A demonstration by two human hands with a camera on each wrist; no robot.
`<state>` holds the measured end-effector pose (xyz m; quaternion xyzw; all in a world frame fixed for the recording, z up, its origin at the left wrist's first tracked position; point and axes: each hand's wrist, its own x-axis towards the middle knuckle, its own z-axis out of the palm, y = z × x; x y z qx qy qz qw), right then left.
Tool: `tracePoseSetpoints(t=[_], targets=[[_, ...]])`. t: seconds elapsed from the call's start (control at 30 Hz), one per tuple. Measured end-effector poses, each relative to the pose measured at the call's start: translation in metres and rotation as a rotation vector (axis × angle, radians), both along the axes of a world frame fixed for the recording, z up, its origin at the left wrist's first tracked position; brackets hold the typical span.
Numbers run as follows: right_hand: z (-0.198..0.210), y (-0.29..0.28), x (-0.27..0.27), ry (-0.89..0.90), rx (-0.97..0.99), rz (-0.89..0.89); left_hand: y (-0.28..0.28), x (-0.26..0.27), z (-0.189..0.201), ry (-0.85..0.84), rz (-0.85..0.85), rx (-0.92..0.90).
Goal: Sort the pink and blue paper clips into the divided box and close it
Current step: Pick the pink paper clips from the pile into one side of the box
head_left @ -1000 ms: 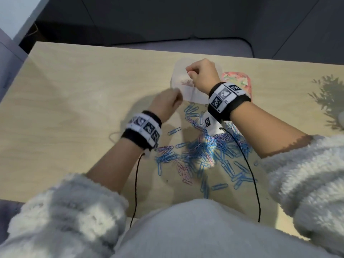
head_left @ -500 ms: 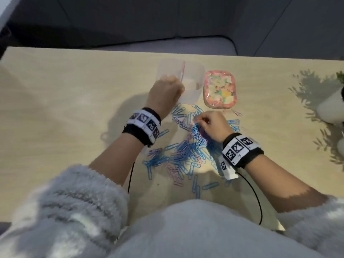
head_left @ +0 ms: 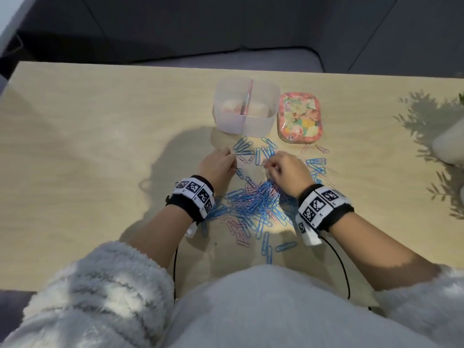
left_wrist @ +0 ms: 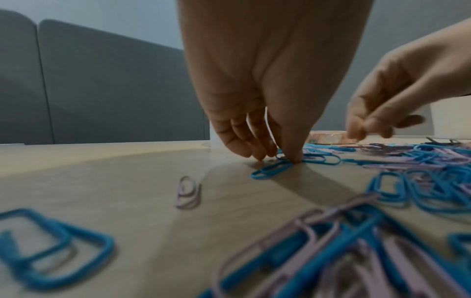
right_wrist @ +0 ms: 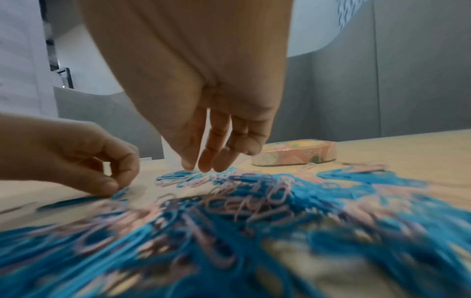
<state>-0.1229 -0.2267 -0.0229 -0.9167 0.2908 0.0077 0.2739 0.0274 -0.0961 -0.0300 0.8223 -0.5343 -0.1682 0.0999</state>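
A loose pile of blue and pink paper clips (head_left: 253, 204) is spread on the wooden table in front of me. Beyond it stands the translucent divided box (head_left: 261, 121), open, with pink showing around its divider. My left hand (head_left: 232, 156) is at the pile's far left; thumb and fingers (left_wrist: 277, 158) pinch the end of a blue clip (left_wrist: 271, 171) that lies on the table. My right hand (head_left: 270, 167) hovers over the pile's far part. Its fingertips (right_wrist: 203, 168) are drawn close together just above the clips, and no clip shows between them.
The box's floral lid (head_left: 300, 118) lies flat right of the box, with two pink clips just in front of it. A white pot (head_left: 449, 144) with leaf shadows stands at the right edge. Black wrist cables (head_left: 344, 270) trail towards my lap. A grey sofa lies beyond the table.
My left hand has come away from the box's near wall and down to the clips. My right hand, over the box a second ago, now works at the pile.
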Motion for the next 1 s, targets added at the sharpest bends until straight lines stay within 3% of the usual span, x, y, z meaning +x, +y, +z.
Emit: tracePoseSetpoints(t=[0.13,0.3,0.43,0.57,0.63,0.8,0.9,1.0], targets=[[0.004,-0.014,0.023,0.071,-0.105,0.126,0.004,0.001,0.002,0.055,0.006,-0.022],[0.007,-0.016,0.025,0.178,-0.244,0.319,0.007,0.012,0.006,0.233,0.172,-0.045],[0.007,-0.013,0.015,0.24,-0.341,0.4,0.001,0.014,0.011,0.529,0.334,-0.076],[0.004,-0.007,0.012,0.259,-0.316,0.415,-0.012,0.015,0.013,0.84,0.513,-0.073],[0.002,-0.01,0.011,0.154,-0.202,0.335,-0.019,0.016,0.013,0.78,0.445,-0.061],[0.005,-0.027,0.018,-0.235,0.396,-0.169,-0.035,0.015,0.006,0.431,0.22,-0.046],[0.011,-0.028,0.028,-0.252,0.78,-0.326,-0.037,0.017,0.006,0.251,0.109,-0.006],[0.011,-0.025,0.04,-0.249,1.025,-0.491,-0.035,0.019,0.002,0.156,0.052,0.039]])
